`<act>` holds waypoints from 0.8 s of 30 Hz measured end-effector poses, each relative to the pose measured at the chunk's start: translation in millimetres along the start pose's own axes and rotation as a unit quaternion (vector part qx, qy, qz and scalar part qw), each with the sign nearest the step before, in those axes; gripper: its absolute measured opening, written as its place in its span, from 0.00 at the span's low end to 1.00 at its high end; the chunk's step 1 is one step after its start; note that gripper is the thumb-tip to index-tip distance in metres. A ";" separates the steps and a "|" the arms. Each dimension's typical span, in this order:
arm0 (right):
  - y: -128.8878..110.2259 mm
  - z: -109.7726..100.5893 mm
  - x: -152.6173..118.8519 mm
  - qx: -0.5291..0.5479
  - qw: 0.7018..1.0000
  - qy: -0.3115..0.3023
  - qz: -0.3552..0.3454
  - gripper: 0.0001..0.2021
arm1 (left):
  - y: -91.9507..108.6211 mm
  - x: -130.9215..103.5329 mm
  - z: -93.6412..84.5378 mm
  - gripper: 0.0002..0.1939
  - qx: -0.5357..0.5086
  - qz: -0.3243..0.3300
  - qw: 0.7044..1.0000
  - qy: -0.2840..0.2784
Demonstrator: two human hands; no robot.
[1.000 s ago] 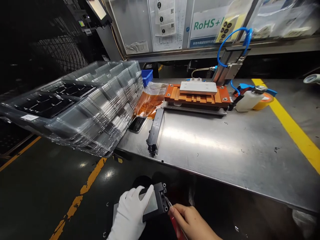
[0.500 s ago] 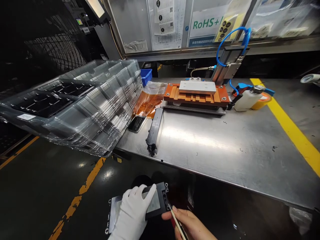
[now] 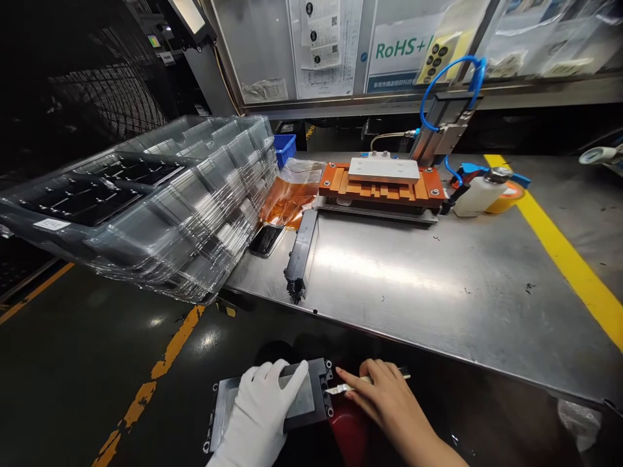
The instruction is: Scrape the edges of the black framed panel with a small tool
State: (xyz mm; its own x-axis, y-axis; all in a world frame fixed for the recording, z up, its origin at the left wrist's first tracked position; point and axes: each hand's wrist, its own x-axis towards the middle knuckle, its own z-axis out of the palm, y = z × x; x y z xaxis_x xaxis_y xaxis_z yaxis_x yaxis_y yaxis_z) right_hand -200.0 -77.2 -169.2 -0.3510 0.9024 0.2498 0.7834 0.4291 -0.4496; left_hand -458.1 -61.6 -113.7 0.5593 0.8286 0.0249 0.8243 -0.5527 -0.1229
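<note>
My left hand (image 3: pixel 260 412), in a white glove, is wrapped over a flat black part (image 3: pixel 317 395) with a grey panel, held below the table's front edge. Bare, my right hand (image 3: pixel 384 395) grips a slim knife (image 3: pixel 344 388) between thumb and fingers. The blade points left, at the black part's right end, by its small round lugs. Whether the tip touches the part I cannot tell. A long black piece (image 3: pixel 302 253) lies on the metal table (image 3: pixel 399 292) near its left end.
Stacked clear plastic trays (image 3: pixel 189 227) stand at the left, beside a phone (image 3: pixel 267 240) and orange film (image 3: pixel 289 198). An orange clamping fixture (image 3: pixel 382 185) with a blue hose sits at the table's back. To its right are a white bottle (image 3: pixel 481 191) and yellow tape (image 3: pixel 509 198).
My right hand has moved up and right and turned, so the knife now lies nearly level instead of slanting steeply. My left hand and the black part have barely shifted.
</note>
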 end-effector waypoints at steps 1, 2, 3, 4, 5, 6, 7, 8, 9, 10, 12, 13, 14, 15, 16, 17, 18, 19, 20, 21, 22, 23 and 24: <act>0.8 -1.7 0.8 -0.004 1.000 -0.001 -0.007 0.19 | -0.4 0.2 -1.3 0.40 -0.002 0.008 1.000 0.000; 2.0 -2.6 1.3 -0.007 1.000 -0.001 -0.016 0.18 | -1.1 0.7 -2.9 0.40 -0.004 0.017 1.000 0.000; 3.6 -2.6 1.2 -0.008 1.000 0.001 -0.024 0.18 | -2.0 1.7 -4.7 0.40 -0.006 0.027 1.000 -0.003; 5.4 -1.9 0.8 -0.008 1.000 0.001 -0.029 0.17 | -3.2 3.0 -6.6 0.40 -0.008 0.036 0.999 -0.009; 7.2 -0.7 0.2 -0.007 0.999 -0.001 -0.032 0.16 | -4.6 4.5 -8.4 0.41 -0.009 0.043 0.999 -0.018; 9.0 0.7 -0.6 -0.007 0.999 -0.005 -0.033 0.16 | -6.3 6.2 -10.1 0.41 -0.013 0.049 0.998 -0.029; 10.5 2.1 -1.4 -0.008 0.999 -0.010 -0.032 0.15 | -8.1 7.9 -11.7 0.41 -0.020 0.055 0.997 -0.041; 11.6 3.2 -2.0 -0.009 0.999 -0.017 -0.032 0.15 | -9.9 9.6 -13.2 0.42 -0.028 0.061 0.996 -0.054; 12.5 3.9 -2.3 -0.009 0.999 -0.024 -0.034 0.16 | -11.8 11.2 -14.8 0.42 -0.038 0.069 0.995 -0.068; 13.0 4.0 -2.4 -0.009 0.999 -0.029 -0.039 0.16 | -13.7 12.8 -16.7 0.44 -0.045 0.080 0.992 -0.083; 13.5 3.2 -1.4 -0.005 0.998 -0.028 -0.050 0.17 | -17.3 16.3 -22.1 0.46 -0.055 0.098 0.986 -0.120; 13.6 2.5 -0.4 -0.002 0.998 -0.026 -0.055 0.17 | -19.1 18.2 -25.5 0.47 -0.059 0.104 0.983 -0.139; 13.7 1.8 0.8 0.002 0.998 -0.023 -0.060 0.17 | -20.9 20.2 -29.2 0.47 -0.067 0.109 0.980 -0.154; 13.9 1.4 2.1 0.005 0.998 -0.021 -0.066 0.17 | -22.8 22.2 -33.0 0.47 -0.077 0.113 0.977 -0.165; 14.2 1.2 3.4 0.008 0.997 -0.022 -0.074 0.17 | -24.6 24.1 -36.4 0.46 -0.090 0.115 0.974 -0.175; 14.5 1.3 4.4 0.011 0.996 -0.025 -0.081 0.17 | -26.3 25.5 -39.2 0.45 -0.104 0.117 0.970 -0.184; 14.7 1.4 5.2 0.013 0.996 -0.026 -0.087 0.18 | -27.6 26.3 -40.9 0.44 -0.116 0.120 0.967 -0.193; 14.5 1.4 5.4 0.014 0.996 -0.028 -0.088 0.18 | -28.5 26.4 -41.2 0.44 -0.125 0.118 0.965 -0.198; 13.7 1.0 5.2 0.017 0.996 -0.029 -0.084 0.18 | -28.8 25.5 -40.0 0.44 -0.132 0.111 0.964 -0.202; 12.1 0.0 4.4 0.025 0.996 -0.035 -0.072 0.17 | -28.4 23.8 -37.2 0.45 -0.137 0.100 0.965 -0.201; 9.4 -1.8 3.1 0.045 0.997 -0.044 -0.053 0.17 | -27.2 21.3 -32.9 0.46 -0.139 0.086 0.968 -0.191; 5.6 -4.1 1.5 0.084 0.994 -0.063 -0.019 0.17 | -25.4 18.3 -27.5 0.46 -0.137 0.068 0.973 -0.176; 0.7 -6.6 -0.5 0.141 0.986 -0.090 0.028 0.18 | -23.0 15.1 -21.4 0.46 -0.127 0.050 0.978 -0.156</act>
State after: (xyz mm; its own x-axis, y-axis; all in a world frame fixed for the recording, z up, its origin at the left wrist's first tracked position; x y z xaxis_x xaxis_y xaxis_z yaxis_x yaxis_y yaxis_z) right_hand -195.9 -77.6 -164.0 -0.4159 0.9065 0.0729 0.6401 0.3488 -0.6846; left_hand -466.7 -38.3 -89.3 0.6172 0.7339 -0.2835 0.7839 -0.6042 0.1427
